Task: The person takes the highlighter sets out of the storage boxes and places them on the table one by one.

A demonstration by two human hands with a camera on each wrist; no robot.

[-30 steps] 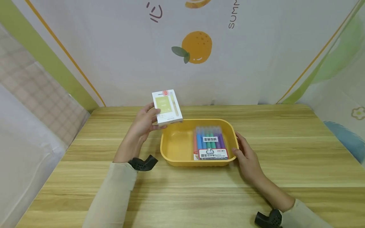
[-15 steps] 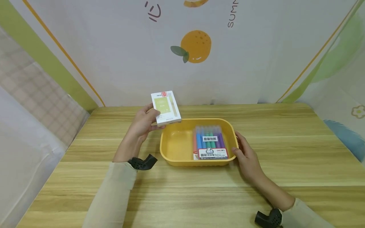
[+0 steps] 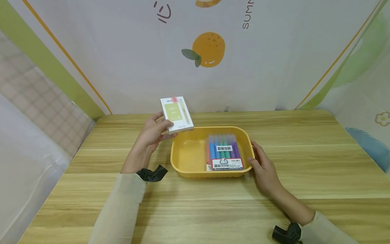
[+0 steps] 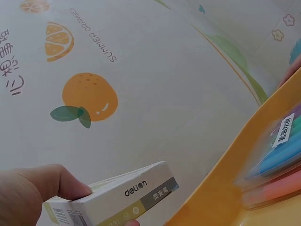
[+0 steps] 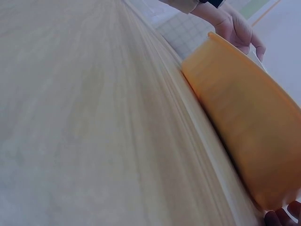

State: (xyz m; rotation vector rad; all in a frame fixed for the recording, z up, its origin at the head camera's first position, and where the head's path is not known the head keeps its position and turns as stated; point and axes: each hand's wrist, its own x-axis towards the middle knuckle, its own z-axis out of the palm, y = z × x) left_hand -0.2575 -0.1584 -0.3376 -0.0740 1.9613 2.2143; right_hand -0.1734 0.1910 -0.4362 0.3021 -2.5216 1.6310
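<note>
You are pinching the white box (image 3: 178,114) in your left hand (image 3: 151,131), thumb pressing its upper face and a finger reaching beneath, holding it tilted by the far left corner of the yellow tray (image 3: 210,175), while your right hand (image 3: 265,171) is gripping the tray's right edge, thumb at the rim and fingers outside. The left wrist view is showing a barcode (image 4: 77,217) on the box that the head view isn't, and the right wrist view is revealing the tray's outer wall, standing on the wooden table (image 3: 198,210). Only the head view is showing the whole pen pack (image 3: 225,155), lying in the tray's right half.
</note>
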